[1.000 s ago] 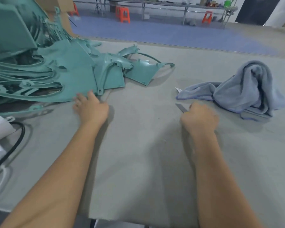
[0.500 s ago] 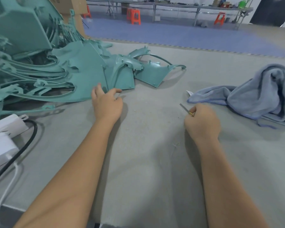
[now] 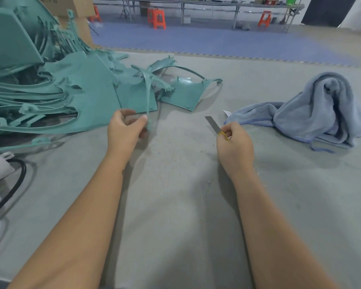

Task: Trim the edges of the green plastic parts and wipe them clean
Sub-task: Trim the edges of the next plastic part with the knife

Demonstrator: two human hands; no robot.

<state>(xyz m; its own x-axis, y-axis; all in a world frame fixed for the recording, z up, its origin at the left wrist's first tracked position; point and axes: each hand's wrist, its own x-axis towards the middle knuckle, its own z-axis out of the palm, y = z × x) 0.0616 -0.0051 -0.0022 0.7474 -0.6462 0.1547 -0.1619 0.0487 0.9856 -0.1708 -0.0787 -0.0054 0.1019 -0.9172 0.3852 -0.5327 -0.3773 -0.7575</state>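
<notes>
Left hand (image 3: 124, 130) pinches thin green plastic part (image 3: 147, 94); right hand (image 3: 234, 147) grips bare steel blade (image 3: 213, 124). Risk: flexing part slips, blade nicks fingers.

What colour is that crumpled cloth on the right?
Pale grey-blue cloth, seen in the head view.

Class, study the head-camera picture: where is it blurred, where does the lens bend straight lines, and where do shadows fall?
Head view: the green part at the left hand is smeared by motion; the blade in the right hand stays sharp; the far floor edge bows from wide-angle distortion; soft shadows lie beside both forearms and under the towel.
</notes>
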